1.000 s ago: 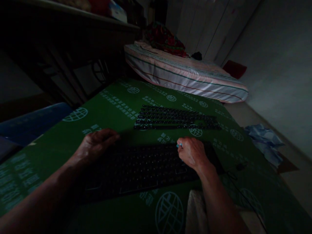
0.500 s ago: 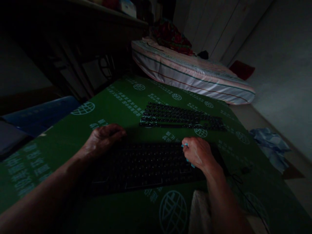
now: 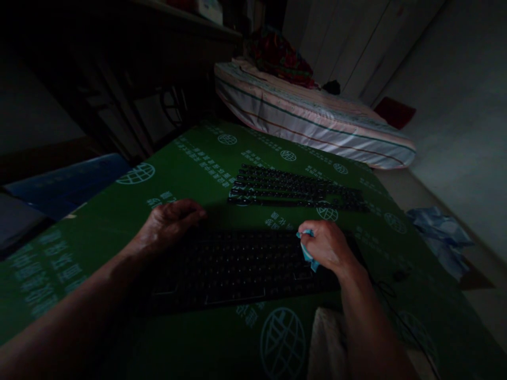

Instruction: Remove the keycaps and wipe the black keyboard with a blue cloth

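Note:
A black keyboard with its keycaps off [image 3: 237, 266] lies on the green printed tabletop [image 3: 190, 348], small pale dots running in rows across it. My left hand [image 3: 174, 219] is at its far left corner, fingers curled together and closed at the edge; the fingertips' exact hold is in shadow. Over the right part of the keyboard, my right hand [image 3: 325, 243] is closed on a crumpled light blue cloth [image 3: 307, 252], which sticks out below the fingers. Behind the keyboard, loose black keycaps [image 3: 281, 182] lie in several slanting rows.
The keyboard's cable [image 3: 400, 319] curls along the right side. A pale cloth-like thing [image 3: 327, 343] shows beneath my right forearm. A striped bed [image 3: 317, 121] stands behind the table, a blue object [image 3: 67, 179] to the left, and bluish fabric [image 3: 439, 237] lies at the right.
My right hand has turned slightly and shifted a little right, and more of the blue cloth shows under it. My left hand stays at the keyboard's corner.

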A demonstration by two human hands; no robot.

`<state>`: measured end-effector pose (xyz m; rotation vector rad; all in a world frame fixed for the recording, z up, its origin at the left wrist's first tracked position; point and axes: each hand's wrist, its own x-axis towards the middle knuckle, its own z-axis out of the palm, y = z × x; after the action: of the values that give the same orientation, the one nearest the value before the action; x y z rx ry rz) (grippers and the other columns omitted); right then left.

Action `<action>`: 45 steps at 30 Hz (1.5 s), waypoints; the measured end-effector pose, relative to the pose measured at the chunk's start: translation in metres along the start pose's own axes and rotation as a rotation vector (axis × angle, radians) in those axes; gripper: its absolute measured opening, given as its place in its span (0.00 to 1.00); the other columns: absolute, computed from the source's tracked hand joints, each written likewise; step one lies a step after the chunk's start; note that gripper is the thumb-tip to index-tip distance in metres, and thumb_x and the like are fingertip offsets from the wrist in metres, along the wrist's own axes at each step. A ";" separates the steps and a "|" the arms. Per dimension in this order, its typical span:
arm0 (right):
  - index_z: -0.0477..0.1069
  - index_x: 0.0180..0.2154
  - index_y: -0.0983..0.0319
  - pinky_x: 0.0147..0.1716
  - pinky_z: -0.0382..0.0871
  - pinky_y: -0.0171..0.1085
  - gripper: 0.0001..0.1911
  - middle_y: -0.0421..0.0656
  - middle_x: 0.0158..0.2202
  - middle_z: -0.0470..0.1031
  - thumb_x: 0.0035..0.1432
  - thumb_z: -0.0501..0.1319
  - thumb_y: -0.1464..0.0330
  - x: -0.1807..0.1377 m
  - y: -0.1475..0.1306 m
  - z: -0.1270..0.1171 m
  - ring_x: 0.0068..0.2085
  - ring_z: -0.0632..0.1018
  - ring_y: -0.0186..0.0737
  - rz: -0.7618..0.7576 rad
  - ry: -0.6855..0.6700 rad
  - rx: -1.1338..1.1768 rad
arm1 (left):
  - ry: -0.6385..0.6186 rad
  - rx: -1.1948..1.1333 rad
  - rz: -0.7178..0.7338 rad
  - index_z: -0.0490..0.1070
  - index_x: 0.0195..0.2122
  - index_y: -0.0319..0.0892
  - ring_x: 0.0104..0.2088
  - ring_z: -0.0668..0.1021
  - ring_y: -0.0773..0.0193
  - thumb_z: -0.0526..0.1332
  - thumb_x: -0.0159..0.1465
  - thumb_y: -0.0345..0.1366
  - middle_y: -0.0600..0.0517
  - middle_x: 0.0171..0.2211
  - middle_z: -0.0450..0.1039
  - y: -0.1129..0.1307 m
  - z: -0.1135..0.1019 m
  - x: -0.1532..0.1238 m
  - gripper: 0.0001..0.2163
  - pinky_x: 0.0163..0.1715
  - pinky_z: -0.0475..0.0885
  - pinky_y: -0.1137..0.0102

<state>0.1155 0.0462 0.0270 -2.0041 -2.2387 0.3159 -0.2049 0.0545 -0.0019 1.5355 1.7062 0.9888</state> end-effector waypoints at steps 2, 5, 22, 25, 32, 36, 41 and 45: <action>0.79 0.35 0.58 0.29 0.61 0.33 0.13 0.41 0.29 0.80 0.53 0.56 0.71 0.000 0.003 0.000 0.29 0.77 0.37 0.007 0.024 0.037 | -0.002 0.007 -0.002 0.74 0.28 0.42 0.23 0.69 0.68 0.62 0.50 0.50 0.55 0.22 0.71 0.000 0.000 0.000 0.15 0.20 0.63 0.76; 0.79 0.36 0.57 0.29 0.62 0.34 0.14 0.42 0.29 0.80 0.53 0.56 0.72 -0.001 0.000 -0.001 0.31 0.78 0.40 0.012 0.035 -0.025 | -0.006 0.035 0.002 0.74 0.28 0.42 0.23 0.70 0.67 0.62 0.50 0.50 0.55 0.23 0.73 0.000 -0.001 0.001 0.16 0.21 0.63 0.76; 0.79 0.36 0.57 0.33 0.66 0.35 0.13 0.45 0.33 0.81 0.53 0.57 0.70 0.000 -0.008 -0.003 0.37 0.80 0.44 0.025 -0.034 -0.081 | -0.006 0.039 -0.045 0.75 0.30 0.42 0.22 0.70 0.68 0.63 0.50 0.50 0.55 0.23 0.73 -0.001 -0.001 0.002 0.16 0.18 0.62 0.77; 0.79 0.37 0.56 0.33 0.65 0.34 0.12 0.43 0.33 0.81 0.53 0.58 0.70 0.000 -0.006 -0.004 0.37 0.80 0.42 0.036 -0.022 -0.017 | -0.005 0.043 -0.046 0.75 0.30 0.43 0.23 0.71 0.67 0.63 0.51 0.51 0.54 0.23 0.74 -0.002 -0.001 0.003 0.16 0.19 0.63 0.76; 0.79 0.35 0.57 0.35 0.66 0.35 0.13 0.45 0.34 0.81 0.53 0.57 0.71 -0.001 -0.008 -0.007 0.40 0.80 0.44 0.030 -0.032 -0.063 | 0.002 0.088 -0.055 0.75 0.30 0.44 0.25 0.72 0.64 0.62 0.51 0.52 0.54 0.25 0.74 0.000 -0.001 0.003 0.16 0.21 0.65 0.75; 0.79 0.37 0.56 0.36 0.67 0.35 0.13 0.43 0.34 0.81 0.53 0.57 0.71 -0.001 -0.004 -0.006 0.38 0.80 0.44 0.043 -0.022 0.005 | -0.002 0.080 -0.050 0.74 0.30 0.43 0.25 0.72 0.65 0.62 0.50 0.52 0.53 0.25 0.75 0.005 -0.002 0.002 0.17 0.23 0.66 0.74; 0.80 0.36 0.57 0.36 0.68 0.36 0.12 0.43 0.35 0.81 0.52 0.59 0.71 0.001 -0.001 -0.004 0.39 0.80 0.44 0.045 -0.011 0.024 | -0.004 0.093 -0.057 0.74 0.30 0.43 0.24 0.72 0.65 0.61 0.50 0.52 0.54 0.24 0.74 0.005 -0.003 0.002 0.17 0.22 0.65 0.74; 0.80 0.34 0.57 0.34 0.67 0.34 0.11 0.42 0.31 0.81 0.52 0.59 0.71 0.001 0.001 -0.005 0.34 0.80 0.41 0.034 -0.021 0.071 | -0.014 0.091 -0.038 0.74 0.31 0.43 0.25 0.72 0.65 0.61 0.52 0.52 0.53 0.25 0.75 -0.002 -0.003 0.004 0.17 0.23 0.65 0.74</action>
<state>0.1174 0.0475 0.0318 -2.0140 -2.1750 0.4163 -0.2090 0.0583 -0.0017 1.5575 1.7859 0.8896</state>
